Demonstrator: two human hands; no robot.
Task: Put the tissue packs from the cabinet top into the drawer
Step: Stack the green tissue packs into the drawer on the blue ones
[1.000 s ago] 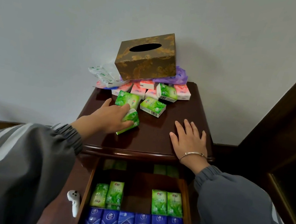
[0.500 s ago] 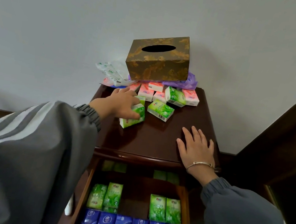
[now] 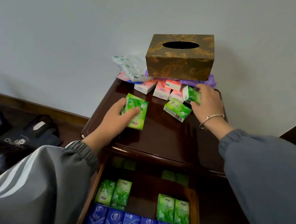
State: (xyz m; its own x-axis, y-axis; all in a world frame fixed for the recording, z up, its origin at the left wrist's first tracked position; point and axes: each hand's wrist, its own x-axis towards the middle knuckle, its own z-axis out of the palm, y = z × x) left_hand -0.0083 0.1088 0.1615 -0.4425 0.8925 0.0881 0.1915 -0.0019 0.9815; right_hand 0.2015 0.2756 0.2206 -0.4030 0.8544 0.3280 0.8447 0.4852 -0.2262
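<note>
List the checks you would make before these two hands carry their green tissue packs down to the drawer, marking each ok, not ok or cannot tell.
1. Left hand has a grip on its green packs: ok.
2. Right hand has a grip on a green pack: ok.
3. Drawer open: ok.
4. Bare floor free in the drawer's middle: ok.
5. Cabinet top emptied: not ok; a loose green pack and pink packs lie there.
6. Count of packs in the left hand: cannot tell.
</note>
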